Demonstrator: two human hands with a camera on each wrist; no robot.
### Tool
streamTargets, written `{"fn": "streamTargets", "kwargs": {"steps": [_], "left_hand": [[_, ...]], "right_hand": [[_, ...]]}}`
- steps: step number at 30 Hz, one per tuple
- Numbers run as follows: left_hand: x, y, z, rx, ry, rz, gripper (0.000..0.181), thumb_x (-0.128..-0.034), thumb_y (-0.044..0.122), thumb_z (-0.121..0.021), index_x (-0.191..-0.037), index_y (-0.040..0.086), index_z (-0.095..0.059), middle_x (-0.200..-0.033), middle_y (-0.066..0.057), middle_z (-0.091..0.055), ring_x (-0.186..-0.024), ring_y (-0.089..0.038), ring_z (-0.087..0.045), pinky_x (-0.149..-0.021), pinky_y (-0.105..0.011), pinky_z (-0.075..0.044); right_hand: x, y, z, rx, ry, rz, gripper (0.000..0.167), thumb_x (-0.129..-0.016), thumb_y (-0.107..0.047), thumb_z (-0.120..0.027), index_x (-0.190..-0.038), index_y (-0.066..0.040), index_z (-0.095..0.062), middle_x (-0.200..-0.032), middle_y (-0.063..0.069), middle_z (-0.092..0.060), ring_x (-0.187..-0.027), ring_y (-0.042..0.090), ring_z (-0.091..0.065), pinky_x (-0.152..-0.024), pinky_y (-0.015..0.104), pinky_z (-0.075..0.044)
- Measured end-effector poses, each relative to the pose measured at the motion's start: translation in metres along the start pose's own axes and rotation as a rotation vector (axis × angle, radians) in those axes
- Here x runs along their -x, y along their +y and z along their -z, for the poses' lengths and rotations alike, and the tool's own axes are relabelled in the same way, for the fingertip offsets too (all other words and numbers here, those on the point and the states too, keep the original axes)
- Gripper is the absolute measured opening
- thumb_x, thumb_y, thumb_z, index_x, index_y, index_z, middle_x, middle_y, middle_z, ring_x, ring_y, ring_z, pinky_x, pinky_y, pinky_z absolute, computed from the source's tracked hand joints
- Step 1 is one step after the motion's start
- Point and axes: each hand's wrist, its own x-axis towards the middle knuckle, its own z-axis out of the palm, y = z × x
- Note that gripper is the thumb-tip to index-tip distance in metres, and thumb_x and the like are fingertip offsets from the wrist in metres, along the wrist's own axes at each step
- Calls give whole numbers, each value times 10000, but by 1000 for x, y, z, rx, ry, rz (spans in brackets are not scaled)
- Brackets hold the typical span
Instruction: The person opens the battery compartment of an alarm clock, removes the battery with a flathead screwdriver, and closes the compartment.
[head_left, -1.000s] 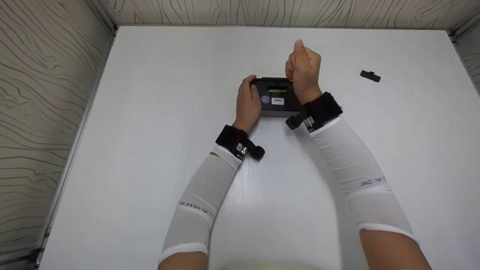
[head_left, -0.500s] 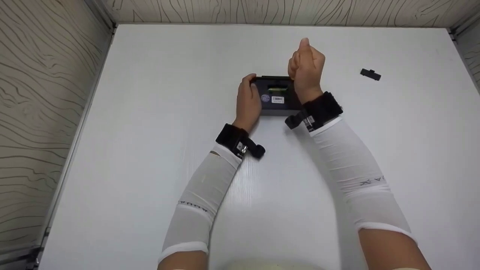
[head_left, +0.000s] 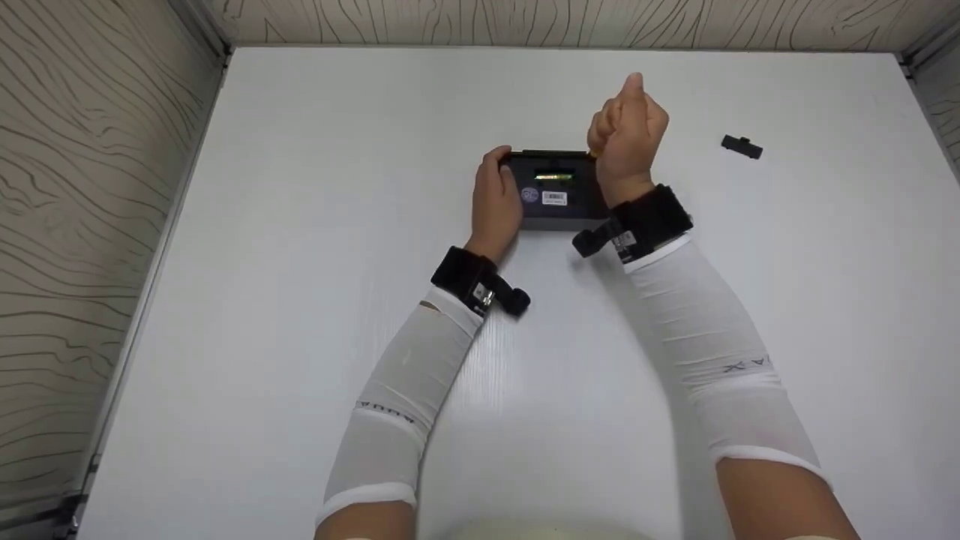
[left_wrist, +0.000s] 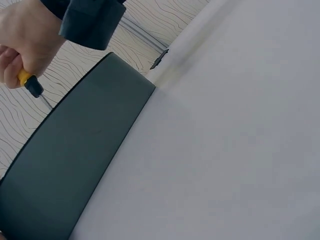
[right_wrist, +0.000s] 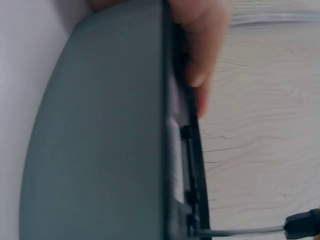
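Head view: holds black device (head_left: pixel 581 208) toward the worktop's (head_left: pixel 300 262) far edge with left hand (head_left: pixel 496 206); grips yellow-and-black screwdriver (left_wrist: pixel 31 84) in right hand (head_left: pixel 628 142), at the device's right end.

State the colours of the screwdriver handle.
The screwdriver handle shows yellow and black, clearest in the left wrist view.

Fingers (right_wrist: pixel 202 55) on dark box (right_wrist: pixel 100 130); screwdriver (right_wrist: pixel 260 231) at box's rim; line-patterned panel (right_wrist: pixel 265 145) behind
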Motion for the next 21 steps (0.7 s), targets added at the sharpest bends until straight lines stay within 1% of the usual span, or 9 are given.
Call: {"fn": "streamTargets", "kwargs": {"steps": [3,5,6,10,12,17,21], "left_hand": [[0,0,-1,3,5,6,384,-1102,91,-329,-1470,36,-421,-1501,-123,-462,-1437,-200,-383,-1140,-184,-273],[0,0,-2,7,10,10,383,-1102,88,-327,-1469,35,-423,-1499,-122,-464,-1436,-201,-384,-1142,-192,-276],[-1,0,-2,8,11,11,383,-1101,86,-325,-1467,33,-425,-1499,-124,-465,-1435,-201,-385,-1144,-195,-277],[-1,-1,-1,9,15,14,385,-1100,83,-323,-1467,34,-428,-1506,-129,-461,-1438,-206,-383,-1149,-211,-282],[-1,-1,-1,6,14,18,386,-1100,85,-323,-1468,35,-429,-1508,-128,-461,-1438,-204,-383,-1149,-210,-283],[-1,-1,-1,2,10,28,386,-1102,95,-325,-1470,37,-427,-1509,-121,-460,-1440,-204,-382,-1148,-205,-279],[-1,-1,-1,-1,9,25,386,-1104,99,-323,-1471,35,-425,-1510,-121,-458,-1441,-207,-381,-1149,-198,-271]], "right_hand": [[-4,-3,11,-74,119,-24,575,-1127,-178,-257,-556,-104,-236,-443,-58,-245,-363,75,-164,-365,203,-115],[-5,-5,17,-108,178,-42,565,-1131,-198,-249,-572,-118,-230,-449,-70,-243,-367,67,-159,-370,208,-104],[-5,-5,19,-119,196,-52,563,-1132,-208,-247,-577,-117,-229,-451,-72,-243,-368,67,-158,-373,211,-101],[-4,-4,21,-123,212,-69,562,-1133,-217,-245,-583,-105,-225,-455,-60,-236,-366,76,-162,-371,221,-111],[-4,-5,21,-148,246,-97,569,-1133,-224,-258,-578,-102,-226,-454,-51,-232,-364,77,-163,-369,221,-119],[-4,-8,24,-252,370,-174,576,-1133,-234,-280,-578,-91,-231,-451,-32,-226,-362,77,-168,-375,223,-119],[-4,-7,26,-273,409,-186,571,-1134,-238,-280,-582,-99,-242,-454,-30,-226,-364,74,-181,-381,224,-121]]}}
